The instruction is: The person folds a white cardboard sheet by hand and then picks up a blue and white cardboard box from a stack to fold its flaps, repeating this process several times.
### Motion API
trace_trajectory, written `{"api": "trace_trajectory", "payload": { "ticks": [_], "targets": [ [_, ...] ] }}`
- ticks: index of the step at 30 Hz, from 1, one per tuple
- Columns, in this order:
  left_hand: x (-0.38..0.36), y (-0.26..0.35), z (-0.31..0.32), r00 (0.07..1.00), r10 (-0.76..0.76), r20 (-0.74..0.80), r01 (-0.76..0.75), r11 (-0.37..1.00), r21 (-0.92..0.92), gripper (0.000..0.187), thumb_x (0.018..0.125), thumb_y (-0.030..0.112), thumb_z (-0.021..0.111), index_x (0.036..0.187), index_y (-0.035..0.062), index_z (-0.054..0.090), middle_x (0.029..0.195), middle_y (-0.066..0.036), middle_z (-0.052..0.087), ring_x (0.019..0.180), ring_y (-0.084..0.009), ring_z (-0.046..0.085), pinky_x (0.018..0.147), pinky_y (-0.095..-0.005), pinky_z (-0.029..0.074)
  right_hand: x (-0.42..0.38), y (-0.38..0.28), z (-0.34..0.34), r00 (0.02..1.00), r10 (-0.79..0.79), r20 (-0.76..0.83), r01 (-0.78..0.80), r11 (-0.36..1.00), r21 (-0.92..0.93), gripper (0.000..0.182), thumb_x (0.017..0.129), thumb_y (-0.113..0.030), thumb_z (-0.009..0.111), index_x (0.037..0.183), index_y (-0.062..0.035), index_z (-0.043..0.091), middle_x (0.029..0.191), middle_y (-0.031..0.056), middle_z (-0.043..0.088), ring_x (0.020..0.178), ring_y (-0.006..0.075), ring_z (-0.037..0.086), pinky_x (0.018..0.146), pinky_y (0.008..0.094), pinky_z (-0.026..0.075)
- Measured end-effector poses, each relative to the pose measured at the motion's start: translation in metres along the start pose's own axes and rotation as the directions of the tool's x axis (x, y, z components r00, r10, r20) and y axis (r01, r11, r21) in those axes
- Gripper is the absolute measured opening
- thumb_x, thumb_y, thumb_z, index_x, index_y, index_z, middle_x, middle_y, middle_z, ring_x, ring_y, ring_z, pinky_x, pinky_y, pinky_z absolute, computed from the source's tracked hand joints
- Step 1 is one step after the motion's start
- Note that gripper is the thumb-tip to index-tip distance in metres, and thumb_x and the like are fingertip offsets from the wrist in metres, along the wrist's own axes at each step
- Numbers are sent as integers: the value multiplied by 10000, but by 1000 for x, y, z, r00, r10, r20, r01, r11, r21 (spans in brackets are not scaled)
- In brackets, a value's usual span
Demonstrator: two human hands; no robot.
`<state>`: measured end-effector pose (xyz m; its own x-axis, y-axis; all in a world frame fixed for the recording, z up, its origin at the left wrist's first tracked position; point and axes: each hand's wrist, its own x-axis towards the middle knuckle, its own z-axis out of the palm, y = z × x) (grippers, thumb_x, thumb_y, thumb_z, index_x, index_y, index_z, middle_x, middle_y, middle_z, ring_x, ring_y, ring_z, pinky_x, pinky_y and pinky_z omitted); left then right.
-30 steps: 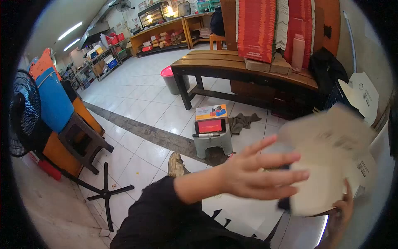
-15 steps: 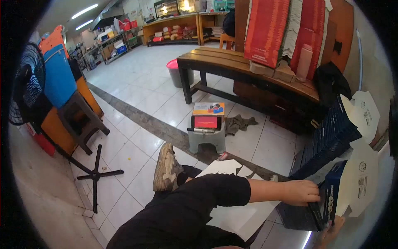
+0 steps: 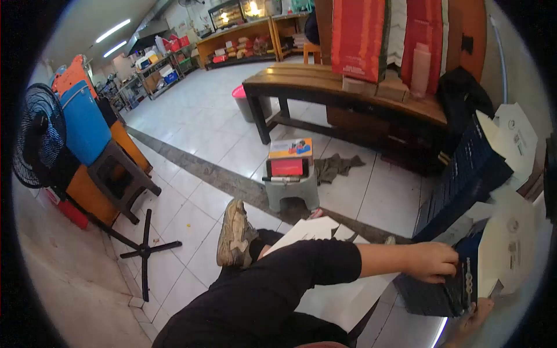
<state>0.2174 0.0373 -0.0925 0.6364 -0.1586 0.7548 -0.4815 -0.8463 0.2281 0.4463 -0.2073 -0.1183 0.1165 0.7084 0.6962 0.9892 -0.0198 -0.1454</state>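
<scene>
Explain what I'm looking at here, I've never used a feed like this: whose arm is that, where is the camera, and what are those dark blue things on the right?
There is no machine here. The single picture comes from a camera worn on a person's head, looking forward and down, so the rounded edges are lens distortion. The person sits on a white tiled floor, one leg out with a worn beige sneaker showing. The arm in the black sleeve ends in the left hand, resting on a stack of flat dark blue cardboard cartons. The right hand is barely visible at the bottom edge, under that stack; I cannot tell how its fingers sit. More blue cartons lean in a row behind. Farther off stand a small grey plastic stool and a dark wooden bench.
</scene>
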Motion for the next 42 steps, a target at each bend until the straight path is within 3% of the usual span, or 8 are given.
{"api": "trace_trajectory", "payload": {
  "ticks": [4, 7, 9, 15, 21, 26, 30, 42],
  "targets": [
    [2, 9, -8, 994, -102, -47, 101, 995, -18, 384, 736, 169, 743, 1027, 51, 524, 992, -129, 519, 931, -342, 548, 822, -421, 457, 12, 0, -11, 964, -105, -245, 118, 992, 38, 444, 969, -378, 505, 826, 26, 621, 676, 92, 639, 542, 248, 539, 656, 388, 492],
    [1, 4, -2, 966, -210, -153, 179, 965, -192, 393, 765, 145, 732, 1059, 54, 488, 1036, -128, 517, 915, -334, 547, 814, -410, 453, -20, 30, -14, 989, -134, -61, 140, 985, 100, 504, 966, -427, 511, 839, 43, 645, 812, 144, 665, 664, 245, 593, 604, 368, 478],
    [-1, 2, -2, 971, -131, -201, 112, 988, -105, 363, 777, 109, 718, 1054, 50, 491, 1063, -138, 521, 930, -324, 552, 816, -401, 452, -46, 36, -10, 984, 168, 65, -172, 984, 51, 301, 992, -241, 467, 957, 48, 542, 982, 193, 572, 1070, 335, 528, 957, 440, 390],
    [-6, -9, -6, 991, -62, -118, 50, 994, -101, 218, 779, 97, 703, 962, 41, 601, 1031, -114, 600, 979, -301, 581, 841, -384, 458, -17, 28, 17, 902, 409, -139, -161, 617, 771, 524, 979, -482, 355, 1087, -6, 545, 1219, 206, 530, 1192, 312, 483, 1062, 482, 356],
    [12, -4, -25, 997, 70, 16, -71, 995, 72, 281, 723, 52, 683, 993, 15, 618, 1014, -145, 598, 980, -325, 582, 852, -410, 467, 10, 2, 35, 883, 408, -231, -189, 761, 621, 586, 974, -544, 291, 1233, -51, 474, 1493, 219, 294, 1363, 343, 339, 1106, 496, 318],
    [53, 5, -32, 821, -571, -14, 481, 705, -520, 310, 650, -45, 646, 954, -13, 598, 975, -161, 550, 972, -330, 558, 887, -402, 464, -14, 42, 44, 916, 301, -265, -85, 792, 605, 538, 985, -505, 294, 1214, -55, 479, 1465, 209, 338, 1366, 369, 324, 1104, 514, 309],
    [56, -29, 4, 891, -439, -115, 366, 845, -390, 344, 628, -93, 629, 959, -8, 592, 1012, -161, 544, 969, -300, 558, 861, -385, 477, 3, -9, 36, 845, 461, -270, -216, 756, 618, 499, 986, -476, 310, 1169, -48, 491, 1428, 209, 382, 1353, 366, 335, 1092, 510, 309],
    [57, -41, 48, 592, -759, -272, 546, 626, -557, 166, 850, 140, 620, 815, -12, 564, 846, -114, 547, 752, -231, 568, 700, -346, 464, -3, -27, 37, 760, 580, -294, -286, 704, 650, 371, 921, -368, 409, 1062, -43, 517, 1367, 184, 455, 1313, 339, 380, 1071, 466, 318]
  ]
}}
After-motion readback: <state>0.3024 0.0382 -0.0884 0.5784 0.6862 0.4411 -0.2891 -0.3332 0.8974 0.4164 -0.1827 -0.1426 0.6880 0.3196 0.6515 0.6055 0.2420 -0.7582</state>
